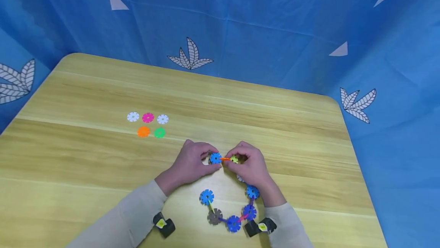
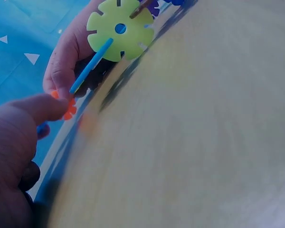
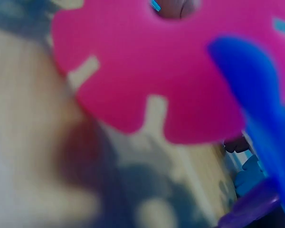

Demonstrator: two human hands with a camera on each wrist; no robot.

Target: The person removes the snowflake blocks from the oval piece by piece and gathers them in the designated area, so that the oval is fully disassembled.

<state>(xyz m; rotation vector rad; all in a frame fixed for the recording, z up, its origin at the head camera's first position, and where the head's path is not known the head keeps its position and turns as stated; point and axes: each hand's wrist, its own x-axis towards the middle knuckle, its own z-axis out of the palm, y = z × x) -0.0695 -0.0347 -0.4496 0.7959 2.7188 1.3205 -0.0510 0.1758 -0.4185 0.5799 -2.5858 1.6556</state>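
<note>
Yellow labels: one (image 1: pixel 160 223) on the left wrist's black device, another (image 1: pixel 262 227) on the right wrist's; marks too small to read.
Chain of discs (image 1: pixel 233 224): flat, notched, flower-like pieces slotted together at angles; blue, purple, pink, grey-brown, white, yellow-green and orange; curved between the forearms on the wood-grain table (image 1: pixel 309 156), partly hidden by the right hand (image 1: pixel 249 163).
Held blue disc (image 1: pixel 213 159): round centre hole, slotted rim; pinched between thumb and fingers of the left hand (image 1: pixel 194 162).
Held orange disc (image 1: pixel 225 159): nearly edge-on, between the held blue disc and the yellow-green disc (image 1: pixel 234 159); pinched by the right hand's fingertips.
Pink disc (image 3: pixel 123 71): slotted rim, centre hole, close to the right wrist's camera, a deep-blue disc (image 3: pixel 270 114) crossing it.
Loose discs (image 1: pixel 148 114): two white, one pink, one orange, one green; lying flat in two rows, beyond the left hand.
Backdrop (image 1: pixel 258 49): blue cloth, white triangles, leaf prints.
</note>
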